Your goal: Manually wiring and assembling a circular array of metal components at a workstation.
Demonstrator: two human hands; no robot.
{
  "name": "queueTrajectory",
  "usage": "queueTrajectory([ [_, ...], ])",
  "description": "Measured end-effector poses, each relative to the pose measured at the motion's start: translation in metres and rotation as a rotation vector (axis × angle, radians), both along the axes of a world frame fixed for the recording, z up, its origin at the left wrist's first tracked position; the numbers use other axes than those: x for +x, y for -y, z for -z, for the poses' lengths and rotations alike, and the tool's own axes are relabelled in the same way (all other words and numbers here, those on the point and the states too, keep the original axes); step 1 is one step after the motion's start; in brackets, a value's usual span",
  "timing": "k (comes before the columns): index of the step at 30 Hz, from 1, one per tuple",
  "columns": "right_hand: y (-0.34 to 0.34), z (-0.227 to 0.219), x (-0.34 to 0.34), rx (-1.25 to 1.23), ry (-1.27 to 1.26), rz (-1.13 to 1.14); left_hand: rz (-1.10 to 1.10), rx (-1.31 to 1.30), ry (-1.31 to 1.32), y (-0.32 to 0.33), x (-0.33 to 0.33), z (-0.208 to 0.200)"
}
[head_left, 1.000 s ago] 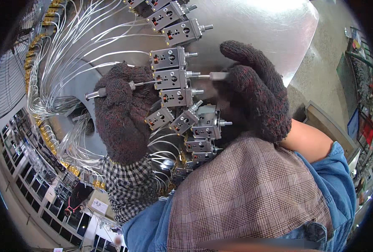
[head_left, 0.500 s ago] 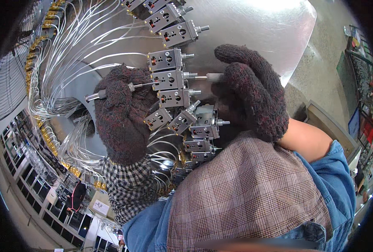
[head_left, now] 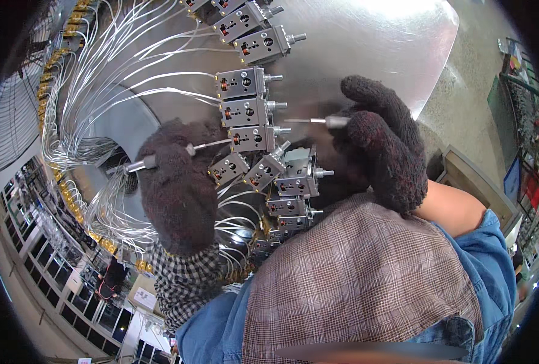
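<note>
My left hand (head_left: 177, 191), in a dark knitted glove, is closed around a thin metal tool like a small screwdriver (head_left: 141, 164). Its slim shaft reaches right, with the tip at the left side of a small metal switch box (head_left: 251, 140). On the other side, my gloved right hand (head_left: 386, 148) pinches a second slim tool (head_left: 336, 122) with a pale handle. That tool's narrow shaft points left and ends close to the threaded stud (head_left: 282, 130) of the same box; whether they touch, I cannot tell. The fingertips of both hands are partly hidden.
More metal boxes (head_left: 243, 83) stand in a curved row, each with a stud. White wires (head_left: 93, 79) run from them to a bundle and gold-coloured fittings (head_left: 43, 91) at left. Beneath lies a shiny metal disc (head_left: 391, 42). A low brown frame (head_left: 482, 188) stands at right.
Both hands have shifted down the row from the box above to the one below. The right-hand tool has come away from the upper stud, moving right and slightly down.
</note>
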State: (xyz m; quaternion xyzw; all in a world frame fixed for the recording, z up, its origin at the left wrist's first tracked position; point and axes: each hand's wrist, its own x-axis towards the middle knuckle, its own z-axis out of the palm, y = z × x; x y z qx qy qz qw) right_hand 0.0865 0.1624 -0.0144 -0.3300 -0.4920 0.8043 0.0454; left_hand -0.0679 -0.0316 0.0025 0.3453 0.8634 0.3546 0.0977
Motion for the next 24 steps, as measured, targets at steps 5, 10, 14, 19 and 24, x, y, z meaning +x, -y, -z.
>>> queueTrajectory([
  [5, 0.009, 0.001, 0.004, -0.016, -0.027, 0.013, -0.354, 0.533, 0.768, 0.010, 0.015, 0.002],
  [10, 0.014, -0.003, 0.004, -0.042, -0.013, 0.015, -0.255, 0.564, 0.733, 0.000, 0.019, 0.003],
  [14, 0.013, 0.000, 0.004, -0.066, -0.036, -0.008, -0.197, 0.488, 0.642, -0.004, 0.020, -0.001],
  [19, 0.017, 0.010, 0.003, 0.023, -0.127, 0.017, -0.159, 0.496, 0.478, 0.001, 0.016, 0.013],
  [24, 0.016, 0.008, 0.004, -0.039, -0.240, 0.027, -0.256, 0.485, 0.590, -0.011, 0.021, -0.001],
])
